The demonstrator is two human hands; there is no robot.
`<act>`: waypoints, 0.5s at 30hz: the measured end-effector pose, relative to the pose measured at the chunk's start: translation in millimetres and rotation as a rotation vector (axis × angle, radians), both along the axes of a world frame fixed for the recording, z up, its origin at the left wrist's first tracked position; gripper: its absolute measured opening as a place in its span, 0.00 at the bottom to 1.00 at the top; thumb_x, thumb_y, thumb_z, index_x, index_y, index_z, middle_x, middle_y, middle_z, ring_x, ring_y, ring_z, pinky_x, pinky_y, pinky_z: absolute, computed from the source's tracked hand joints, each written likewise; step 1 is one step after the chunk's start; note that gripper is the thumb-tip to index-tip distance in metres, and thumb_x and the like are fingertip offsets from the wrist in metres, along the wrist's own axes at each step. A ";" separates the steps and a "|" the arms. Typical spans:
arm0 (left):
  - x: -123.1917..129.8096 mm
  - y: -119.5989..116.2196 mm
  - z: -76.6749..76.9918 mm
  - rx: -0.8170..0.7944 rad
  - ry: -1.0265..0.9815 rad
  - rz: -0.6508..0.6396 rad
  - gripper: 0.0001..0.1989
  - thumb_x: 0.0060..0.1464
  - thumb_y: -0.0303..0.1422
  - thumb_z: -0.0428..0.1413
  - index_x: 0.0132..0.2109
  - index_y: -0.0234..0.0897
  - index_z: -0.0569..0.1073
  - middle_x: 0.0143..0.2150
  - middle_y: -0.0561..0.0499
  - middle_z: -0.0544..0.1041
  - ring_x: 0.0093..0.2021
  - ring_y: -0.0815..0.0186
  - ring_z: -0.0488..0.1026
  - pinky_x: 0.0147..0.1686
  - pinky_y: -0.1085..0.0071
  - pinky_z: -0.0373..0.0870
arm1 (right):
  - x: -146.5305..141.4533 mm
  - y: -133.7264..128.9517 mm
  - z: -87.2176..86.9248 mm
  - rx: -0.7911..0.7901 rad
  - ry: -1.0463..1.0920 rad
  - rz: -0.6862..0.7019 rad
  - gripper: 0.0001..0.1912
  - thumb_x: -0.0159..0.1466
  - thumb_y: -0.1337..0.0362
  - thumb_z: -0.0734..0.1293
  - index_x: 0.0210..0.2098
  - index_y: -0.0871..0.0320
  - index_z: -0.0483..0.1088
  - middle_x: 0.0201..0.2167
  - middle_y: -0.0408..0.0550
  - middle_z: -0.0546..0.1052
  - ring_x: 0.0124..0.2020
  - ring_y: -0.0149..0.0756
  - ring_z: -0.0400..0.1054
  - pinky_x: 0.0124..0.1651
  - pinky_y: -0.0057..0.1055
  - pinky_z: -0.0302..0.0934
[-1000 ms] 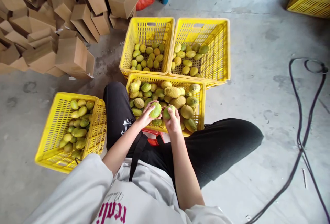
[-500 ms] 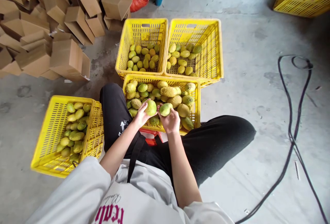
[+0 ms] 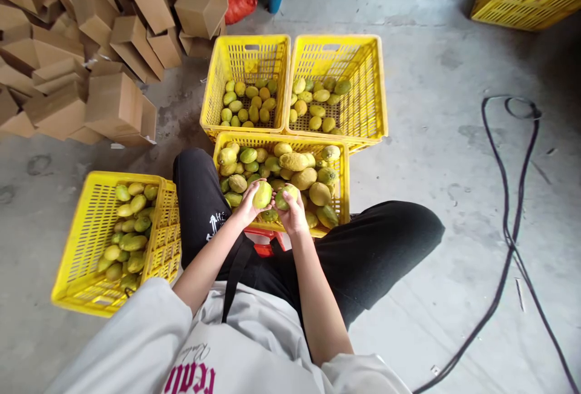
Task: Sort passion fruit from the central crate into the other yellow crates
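At the centre of the frame, a seated person holds a green-yellow fruit in each bare hand, above a yellow crate (image 3: 346, 182) full of similar fruit. The left hand (image 3: 246, 206) is curled around the left fruit (image 3: 262, 195); the right hand (image 3: 293, 216) grips the right fruit (image 3: 285, 197), thumb on top. To handle them well, I would cradle each lightly, roll it with the fingertips so every side shows, keep the two from knocking together, and stay low over the crate in case one slips.

At the bottom of the frame, large magenta letters on the pale shirt (image 3: 254, 348) seem to read "real", partly cut off, beside small dark script I cannot make out. White print on the black trousers (image 3: 385, 242), left leg, includes an "H".
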State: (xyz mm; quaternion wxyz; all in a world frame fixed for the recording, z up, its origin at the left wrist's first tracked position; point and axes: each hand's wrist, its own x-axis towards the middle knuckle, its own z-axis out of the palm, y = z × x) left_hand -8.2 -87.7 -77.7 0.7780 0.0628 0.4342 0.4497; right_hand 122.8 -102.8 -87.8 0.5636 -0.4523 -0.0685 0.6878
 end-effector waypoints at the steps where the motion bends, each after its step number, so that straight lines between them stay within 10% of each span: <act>1: -1.3 1.1 1.0 -0.044 -0.029 0.014 0.18 0.58 0.41 0.57 0.53 0.39 0.71 0.38 0.47 0.79 0.32 0.64 0.77 0.32 0.68 0.74 | -0.1 0.3 0.2 -0.002 0.007 -0.003 0.23 0.48 0.60 0.79 0.39 0.50 0.68 0.36 0.39 0.77 0.35 0.35 0.74 0.38 0.35 0.75; 9: -4.8 5.6 -0.1 -0.131 -0.119 0.183 0.10 0.62 0.33 0.50 0.46 0.35 0.72 0.40 0.44 0.80 0.40 0.59 0.79 0.37 0.63 0.77 | 3.5 3.3 6.4 0.055 0.241 -0.005 0.14 0.52 0.57 0.69 0.37 0.51 0.69 0.39 0.46 0.80 0.44 0.48 0.76 0.47 0.51 0.73; 15: -3.7 2.4 1.6 -0.016 -0.020 0.096 0.14 0.55 0.34 0.62 0.49 0.43 0.71 0.40 0.52 0.77 0.34 0.66 0.77 0.29 0.73 0.73 | -0.9 1.4 3.4 0.026 0.108 -0.032 0.17 0.55 0.53 0.72 0.41 0.52 0.71 0.39 0.43 0.78 0.42 0.40 0.73 0.46 0.40 0.72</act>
